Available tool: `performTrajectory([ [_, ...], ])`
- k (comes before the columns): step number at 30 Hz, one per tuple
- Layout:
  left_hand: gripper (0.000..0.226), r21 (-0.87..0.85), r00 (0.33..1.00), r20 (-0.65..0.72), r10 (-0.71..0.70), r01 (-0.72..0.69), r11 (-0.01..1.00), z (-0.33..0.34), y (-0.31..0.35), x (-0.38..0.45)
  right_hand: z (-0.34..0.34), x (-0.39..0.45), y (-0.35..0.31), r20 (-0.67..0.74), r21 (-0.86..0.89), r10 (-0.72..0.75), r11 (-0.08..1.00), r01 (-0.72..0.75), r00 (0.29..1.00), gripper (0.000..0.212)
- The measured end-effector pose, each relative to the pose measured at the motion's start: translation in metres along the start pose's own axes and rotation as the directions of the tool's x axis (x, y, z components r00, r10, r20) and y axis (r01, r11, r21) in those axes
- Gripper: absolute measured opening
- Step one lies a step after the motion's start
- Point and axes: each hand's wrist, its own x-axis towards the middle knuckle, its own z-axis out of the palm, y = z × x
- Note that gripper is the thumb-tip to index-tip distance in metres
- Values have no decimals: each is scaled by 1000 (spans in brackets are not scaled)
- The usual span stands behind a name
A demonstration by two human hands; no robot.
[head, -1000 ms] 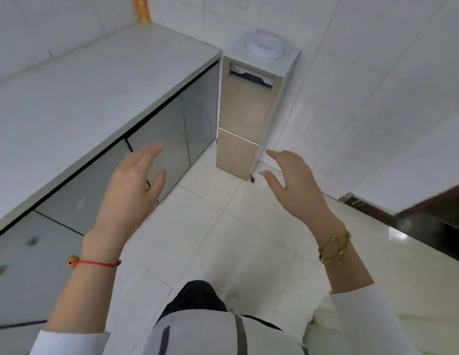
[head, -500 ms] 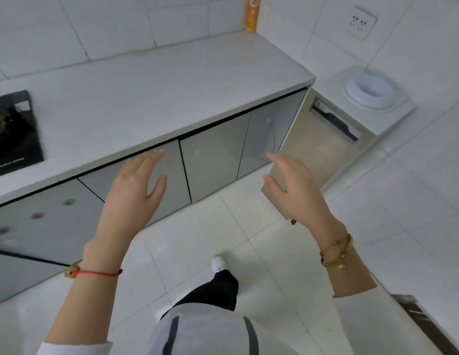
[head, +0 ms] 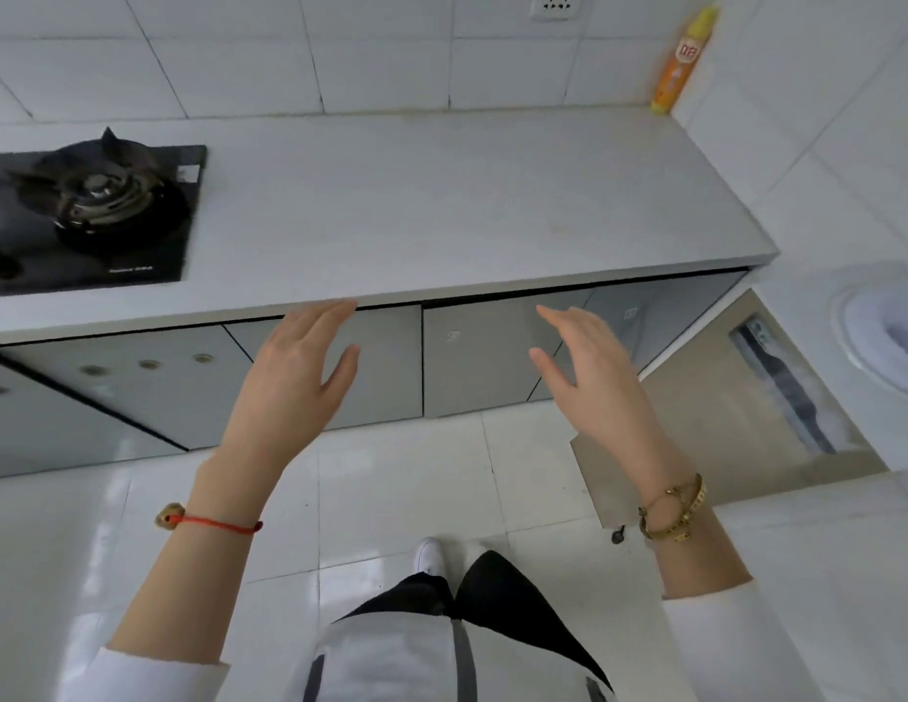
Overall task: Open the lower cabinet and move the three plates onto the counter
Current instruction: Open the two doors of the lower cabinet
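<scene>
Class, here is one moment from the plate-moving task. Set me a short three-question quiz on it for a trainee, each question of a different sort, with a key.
1. True or false: the left hand grips a cabinet door.
2. What stands at the counter's back right corner? A) a kettle B) an orange bottle C) a stack of plates
3. Fill in: the gas burner sits at the counter's ___ end.

Key: 1 false, both it and the right hand are open and hold nothing; 2 B; 3 left.

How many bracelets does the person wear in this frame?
2: a red string bracelet on the left wrist, a gold bracelet on the right wrist. The gold one may be two stacked; sleeves could hide more.
</scene>
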Motion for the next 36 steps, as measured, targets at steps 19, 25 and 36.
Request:
performTrajectory([
  [19,43,55,959,-156,-235,246,968,23,21,17,0,100,24,148,72,-246,969,238,958,48],
  [25,43,85,951,-183,-248,266,960,31,25,17,2,109,34,144,93,-279,959,268,949,47],
  [36,41,111,942,-216,-257,286,952,104,-10,3,73,110,71,97,69,-304,952,298,948,46],
])
